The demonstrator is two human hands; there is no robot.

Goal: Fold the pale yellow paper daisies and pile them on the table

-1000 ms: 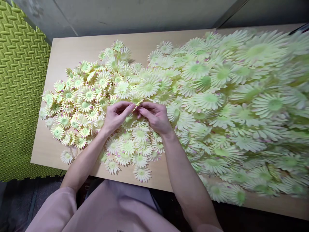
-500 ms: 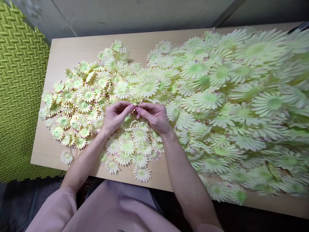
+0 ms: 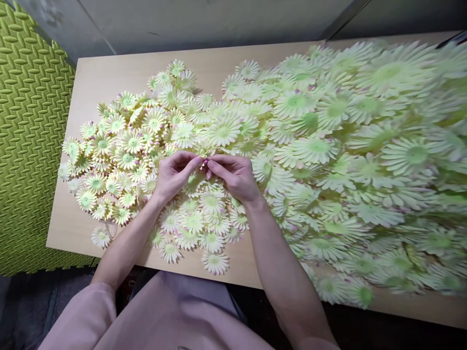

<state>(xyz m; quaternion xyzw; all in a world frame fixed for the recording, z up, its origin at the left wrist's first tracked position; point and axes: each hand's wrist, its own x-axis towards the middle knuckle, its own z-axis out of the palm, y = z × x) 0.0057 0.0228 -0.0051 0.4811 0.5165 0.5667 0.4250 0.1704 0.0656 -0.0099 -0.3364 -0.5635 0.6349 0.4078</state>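
Closest to the camera was the person's pale pink shirt (image 3: pixel 175 316), with both bare forearms reaching forward over the near edge of a light wooden table (image 3: pixel 241 265). Just inside that edge lay a single cream flower (image 3: pixel 215 262), and past it a loose group of flowers (image 3: pixel 192 222) spread between the forearms.

Beyond the group, the left hand (image 3: pixel 175 176) and right hand (image 3: pixel 235 177) met fingertip to fingertip, thumbs toward each other. Each pinched the same small flower (image 3: pixel 205 162) between thumb and forefinger. It sat in the narrow gap between the two sets of fingertips, above the other flowers; most of it was hidden, with only yellowish petals and purple tips showing.

To the left of the left hand was a heap of small green-centred flowers (image 3: pixel 127 146). To the right of the right hand, a broader heap of pale flowers (image 3: pixel 328 146) stretched away, blurring toward the edge of view. The two heaps ran together behind the hands. A green textured mat (image 3: pixel 32 136) stood along the table's left end, and a grey wall (image 3: pixel 219 24) rose behind the table's far edge.
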